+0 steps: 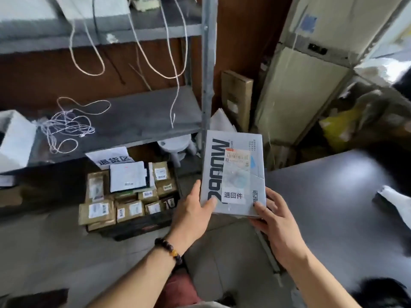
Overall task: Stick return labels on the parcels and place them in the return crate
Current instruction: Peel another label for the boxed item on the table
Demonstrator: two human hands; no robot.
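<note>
A: Where is the parcel?

B: The grey parcel [233, 174] is held in the air by both hands, near the middle of the scene, above the floor and just left of the dark table [333, 196]. The left hand [191, 214] grasps its near left corner with the thumb on top; the right hand [275, 221] grips the near right corner, thumb on the face.

A: Is it labelled?

B: Yes. A white return label [233, 195] with black characters sits on its near end, below a shipping label [237, 157].

A: And the crate?

B: The dark return crate [142, 227] stands on the floor to the left, under the metal shelf [133, 121], packed with brown parcels [97, 210]. A white sign [113, 157] stands at its far edge.
</note>
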